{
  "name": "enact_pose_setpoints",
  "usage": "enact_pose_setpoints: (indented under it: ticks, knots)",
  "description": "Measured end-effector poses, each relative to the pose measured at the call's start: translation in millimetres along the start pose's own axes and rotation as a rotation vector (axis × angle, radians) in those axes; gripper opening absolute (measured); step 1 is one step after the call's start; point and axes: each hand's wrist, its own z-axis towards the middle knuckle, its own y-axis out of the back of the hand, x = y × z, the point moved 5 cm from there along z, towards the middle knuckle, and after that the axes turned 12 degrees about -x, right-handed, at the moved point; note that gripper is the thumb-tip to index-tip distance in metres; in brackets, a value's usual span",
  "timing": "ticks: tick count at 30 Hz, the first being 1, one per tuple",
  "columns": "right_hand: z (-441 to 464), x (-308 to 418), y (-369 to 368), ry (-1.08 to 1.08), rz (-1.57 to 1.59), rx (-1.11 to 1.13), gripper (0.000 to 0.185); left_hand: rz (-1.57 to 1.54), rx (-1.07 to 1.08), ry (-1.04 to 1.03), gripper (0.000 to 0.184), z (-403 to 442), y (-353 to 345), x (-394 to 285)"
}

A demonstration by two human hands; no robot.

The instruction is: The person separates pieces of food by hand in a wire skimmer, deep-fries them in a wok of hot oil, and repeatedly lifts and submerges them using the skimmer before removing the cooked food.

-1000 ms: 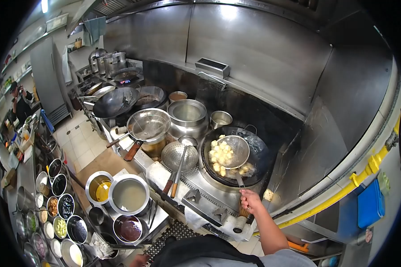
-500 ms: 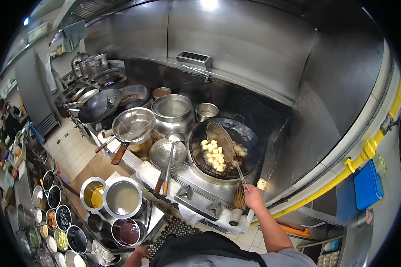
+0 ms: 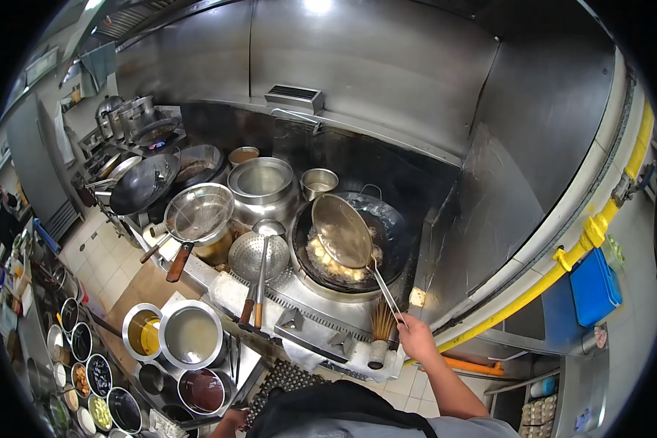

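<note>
My right hand (image 3: 415,334) is closed around the handle of a mesh skimmer (image 3: 341,231). The skimmer's bowl is tipped over a black wok (image 3: 391,269) on the range. Pale yellow cubes (image 3: 321,257) sit in bubbling oil below it, partly covered by the skimmer. A bamboo wok brush (image 3: 380,337) stands just left of my right hand. At the bottom edge my left hand (image 3: 231,422) is partly hidden beside my apron. Its fingers look closed by a dark handle-like piece, but what they grip is unclear. A pot of dark red liquid (image 3: 202,390) is nearby.
A perforated ladle (image 3: 258,255) and a long-handled ladle (image 3: 269,228) rest left of the wok. Behind them are a wide steel pot (image 3: 263,179) and a wire strainer (image 3: 199,212). Several seasoning containers line the lower left. A yellow pipe (image 3: 533,292) runs along the right.
The skimmer has turned over further, and the cubes that were piled at its rim are now down in the oil. The oil bubbles more. The view has shifted slightly.
</note>
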Motion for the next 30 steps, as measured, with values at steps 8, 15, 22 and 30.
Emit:
enact_pose_setpoints:
  ticks: [8, 15, 22, 30]
  knots:
    - [13, -28, -13, 0.053, -0.066, -0.086, 0.027, 0.306, -0.035, -0.329, 0.026, -15, 10, -25]
    - [68, -28, 9, -0.041, -0.136, -0.262, 0.029, 0.056, -0.091, -0.057, 0.027, -21, 15, 1]
    - [89, -92, -32, -0.214, 0.005, -0.114, 0.025, -0.033, -0.111, 0.092, 0.032, -22, 10, 19]
    - [45, -37, -82, -0.815, 0.788, 0.345, 0.006, -0.067, -0.137, 0.152, 0.039, -23, 7, 32]
